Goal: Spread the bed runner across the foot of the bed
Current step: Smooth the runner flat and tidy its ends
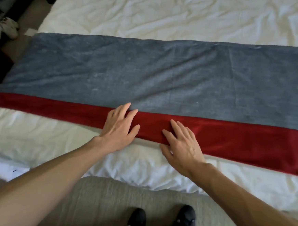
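Our left grip (119, 128) and right grip (183, 147) press flat, fingers wide, on the runner (147, 73) across the bed (170, 16); pale shoes (8, 27) lie on the floor (102, 194) far left.

runner: the bed runner (147, 73) lies flat across the bed (170, 13), a wide grey-blue part with a red band (240, 139) along the near edge, a few soft creases in it
left hand (119, 126): palm down, fingers straight and a bit spread, resting on the red band with fingertips just reaching the grey-blue
right hand (181, 144): also flat, fingers on the red band, heel over the white duvet
bedding: white, pretty wrinkled
floor: grey carpet (102, 198), two black shoes (161, 220) at the bottom
top left: pale shoes (8, 27) on the floor beside the bed
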Demonstrator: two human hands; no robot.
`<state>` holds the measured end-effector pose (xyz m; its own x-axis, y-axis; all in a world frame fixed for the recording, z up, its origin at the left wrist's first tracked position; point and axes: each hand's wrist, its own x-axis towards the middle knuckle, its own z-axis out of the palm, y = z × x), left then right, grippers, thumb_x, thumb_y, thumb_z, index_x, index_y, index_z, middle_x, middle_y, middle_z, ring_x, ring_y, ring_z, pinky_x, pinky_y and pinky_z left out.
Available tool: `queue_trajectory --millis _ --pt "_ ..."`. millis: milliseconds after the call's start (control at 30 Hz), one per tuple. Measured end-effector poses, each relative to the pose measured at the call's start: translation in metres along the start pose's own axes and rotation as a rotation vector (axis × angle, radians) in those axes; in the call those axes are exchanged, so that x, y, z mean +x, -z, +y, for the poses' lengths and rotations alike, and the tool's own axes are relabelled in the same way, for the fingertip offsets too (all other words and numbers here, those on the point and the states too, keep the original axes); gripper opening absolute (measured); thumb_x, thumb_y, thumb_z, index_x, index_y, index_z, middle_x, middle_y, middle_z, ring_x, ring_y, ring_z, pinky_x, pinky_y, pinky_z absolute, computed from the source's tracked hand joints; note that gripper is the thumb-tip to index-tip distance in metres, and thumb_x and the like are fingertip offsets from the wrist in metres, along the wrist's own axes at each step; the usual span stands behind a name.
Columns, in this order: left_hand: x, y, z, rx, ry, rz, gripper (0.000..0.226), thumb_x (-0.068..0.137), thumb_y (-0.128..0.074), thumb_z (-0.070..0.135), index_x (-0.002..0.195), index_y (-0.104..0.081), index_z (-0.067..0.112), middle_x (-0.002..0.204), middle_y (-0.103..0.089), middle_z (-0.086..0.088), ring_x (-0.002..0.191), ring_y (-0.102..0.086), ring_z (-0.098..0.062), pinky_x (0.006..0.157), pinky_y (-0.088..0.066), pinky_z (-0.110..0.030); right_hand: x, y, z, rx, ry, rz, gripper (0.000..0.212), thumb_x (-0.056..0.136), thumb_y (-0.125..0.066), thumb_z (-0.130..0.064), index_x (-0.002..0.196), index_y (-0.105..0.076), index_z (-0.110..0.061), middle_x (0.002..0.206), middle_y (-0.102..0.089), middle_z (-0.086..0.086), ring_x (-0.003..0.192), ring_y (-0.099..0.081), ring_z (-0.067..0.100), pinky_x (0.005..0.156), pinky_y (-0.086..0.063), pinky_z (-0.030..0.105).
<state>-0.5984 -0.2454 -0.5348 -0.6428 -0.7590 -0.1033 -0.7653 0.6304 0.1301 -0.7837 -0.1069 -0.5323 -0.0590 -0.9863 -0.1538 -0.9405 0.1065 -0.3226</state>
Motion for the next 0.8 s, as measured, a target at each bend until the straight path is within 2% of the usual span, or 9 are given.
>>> queue_trajectory --millis 67,100,200,333,400,533,667,733,800 --pt "-0.018 0.004 -0.006 -0.032 -0.057 0.054 0.047 0.083 -0.056 0.035 0.123 -0.054 0.01 0.125 -0.048 -0.014 0.112 -0.047 -0.033 0.096 -0.036 -0.045 -0.003 -0.005 -0.017 -0.007 -0.004 0.082 0.037 0.08 -0.064 -0.032 0.111 -0.064 -0.013 0.122 -0.055 0.021 0.112 -0.052 0.038 0.092 -0.043 0.046" --pt "-0.028 0.006 -0.01 -0.043 -0.108 0.085 0.04 0.081 -0.06 0.03 0.116 -0.057 0.01 0.115 -0.051 -0.01 0.102 -0.051 -0.03 0.089 -0.039 -0.043 -0.004 -0.007 -0.026 -0.006 -0.015 0.112 0.032 0.077 -0.068 -0.028 0.105 -0.066 -0.013 0.109 -0.059 0.016 0.099 -0.056 0.035 0.083 -0.045 0.043" --pt "-0.052 0.009 -0.019 -0.045 -0.235 0.095 0.027 0.077 -0.062 0.02 0.103 -0.061 0.012 0.098 -0.053 -0.004 0.086 -0.051 -0.024 0.076 -0.039 -0.037 0.0 -0.011 -0.05 -0.05 -0.03 0.088 0.021 0.075 -0.07 -0.022 0.094 -0.066 -0.016 0.088 -0.056 0.005 0.08 -0.052 0.027 0.07 -0.04 0.037" --pt "-0.056 0.003 -0.024 0.01 -0.313 0.061 0.025 0.082 -0.063 0.025 0.103 -0.062 0.012 0.096 -0.057 -0.002 0.086 -0.052 -0.022 0.075 -0.042 -0.037 0.014 -0.018 -0.069 -0.113 -0.059 0.051 0.012 0.081 -0.058 -0.012 0.091 -0.059 -0.018 0.086 -0.055 0.0 0.082 -0.051 0.024 0.069 -0.034 0.033" --pt "-0.052 0.002 -0.024 0.027 -0.307 0.08 0.019 0.083 -0.064 0.026 0.095 -0.064 0.012 0.091 -0.059 -0.003 0.084 -0.054 -0.024 0.076 -0.042 -0.038 0.017 -0.02 -0.071 -0.13 -0.05 0.048 0.013 0.078 -0.058 -0.006 0.085 -0.056 -0.017 0.081 -0.055 0.001 0.077 -0.052 0.025 0.066 -0.032 0.032" --pt "-0.055 0.003 -0.025 -0.003 -0.275 0.098 0.012 0.078 -0.069 0.02 0.079 -0.06 0.012 0.075 -0.057 -0.002 0.07 -0.054 -0.023 0.069 -0.04 -0.037 0.009 -0.017 -0.078 -0.093 -0.013 0.113 0.03 0.056 -0.065 0.011 0.066 -0.051 -0.013 0.062 -0.051 0.003 0.055 -0.046 0.025 0.051 -0.029 0.03" --pt "-0.076 0.0 -0.028 -0.052 -0.295 0.115 0.014 0.076 -0.07 0.014 0.072 -0.056 0.013 0.07 -0.053 0.0 0.061 -0.05 -0.02 0.056 -0.038 -0.034 -0.006 -0.013 -0.084 -0.094 0.053 0.121 0.038 0.042 -0.064 0.016 0.062 -0.052 -0.013 0.059 -0.047 0.002 0.051 -0.042 0.022 0.048 -0.026 0.028" --pt "-0.084 -0.003 -0.031 -0.067 -0.319 0.136 0.012 0.078 -0.07 0.012 0.072 -0.06 0.012 0.071 -0.055 0.0 0.061 -0.05 -0.019 0.054 -0.038 -0.033 -0.012 -0.017 -0.084 -0.11 0.051 0.053 0.033 0.048 -0.063 0.015 0.066 -0.056 -0.012 0.065 -0.051 0.003 0.057 -0.045 0.023 0.051 -0.029 0.029" --pt "-0.085 -0.007 -0.033 -0.074 -0.341 0.157 0.008 0.079 -0.071 0.013 0.075 -0.065 0.011 0.073 -0.057 0.0 0.063 -0.052 -0.019 0.054 -0.04 -0.033 -0.015 -0.024 -0.08 -0.116 0.044 0.025 0.025 0.063 -0.058 0.008 0.077 -0.059 -0.013 0.077 -0.054 0.004 0.069 -0.048 0.023 0.059 -0.031 0.029"
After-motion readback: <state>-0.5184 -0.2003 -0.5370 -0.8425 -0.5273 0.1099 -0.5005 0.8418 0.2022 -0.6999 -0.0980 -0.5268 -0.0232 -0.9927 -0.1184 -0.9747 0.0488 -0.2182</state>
